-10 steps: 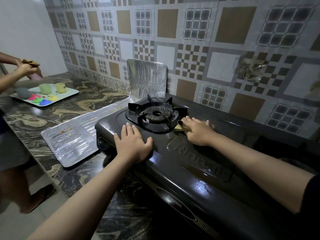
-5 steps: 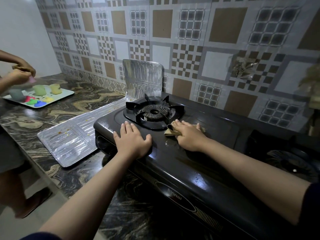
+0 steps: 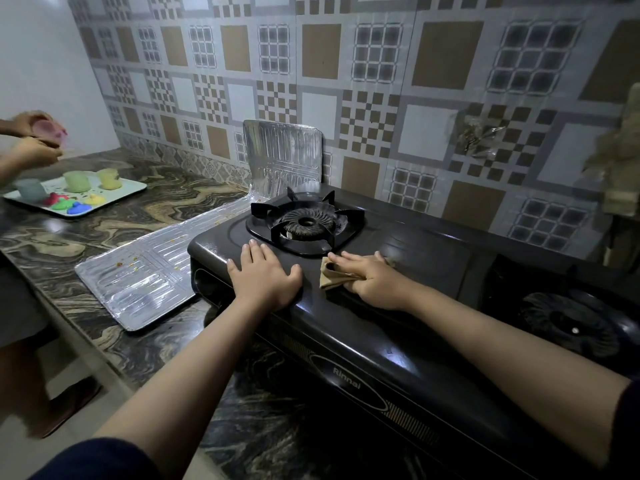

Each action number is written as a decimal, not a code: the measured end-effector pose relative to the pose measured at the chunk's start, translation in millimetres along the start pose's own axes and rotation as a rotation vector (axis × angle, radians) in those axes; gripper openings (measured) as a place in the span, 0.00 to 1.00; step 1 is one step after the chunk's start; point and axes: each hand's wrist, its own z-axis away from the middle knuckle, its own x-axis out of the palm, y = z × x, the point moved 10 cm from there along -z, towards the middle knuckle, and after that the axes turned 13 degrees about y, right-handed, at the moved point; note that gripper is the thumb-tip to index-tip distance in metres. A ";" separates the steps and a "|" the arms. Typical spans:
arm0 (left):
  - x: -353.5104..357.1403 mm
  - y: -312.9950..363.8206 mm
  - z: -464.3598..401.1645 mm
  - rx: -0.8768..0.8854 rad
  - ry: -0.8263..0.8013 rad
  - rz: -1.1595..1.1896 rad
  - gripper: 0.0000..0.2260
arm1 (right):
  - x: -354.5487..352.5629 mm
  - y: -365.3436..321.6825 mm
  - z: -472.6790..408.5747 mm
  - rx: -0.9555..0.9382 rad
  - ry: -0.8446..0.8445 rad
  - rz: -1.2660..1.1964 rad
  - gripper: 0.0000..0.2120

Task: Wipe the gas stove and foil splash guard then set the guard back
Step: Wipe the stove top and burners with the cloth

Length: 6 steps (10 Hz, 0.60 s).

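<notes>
Fingers of the right hand [image 3: 375,282] lay curled over a tan cloth [image 3: 333,277] on the gas stove [image 3: 398,341] top, just before the burner [image 3: 306,223]; left hand [image 3: 265,277] flat, released, near the stove's left edge, foil splash guard [image 3: 145,275] beside it.

Glossy black enamelled stove [image 3: 398,344], ribbed shiny foil guard [image 3: 145,282], tan cloth [image 3: 332,277], polished marbled counter [image 3: 52,237]

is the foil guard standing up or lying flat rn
Mostly flat: the foil splash guard lies unfolded on the counter left of the stove; only its far panel leans against the wall.
</notes>
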 end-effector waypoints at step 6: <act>0.7 -3.0 0.8 -0.003 0.001 0.008 0.37 | 14.1 -14.6 57.8 -0.065 -0.002 -0.040 0.29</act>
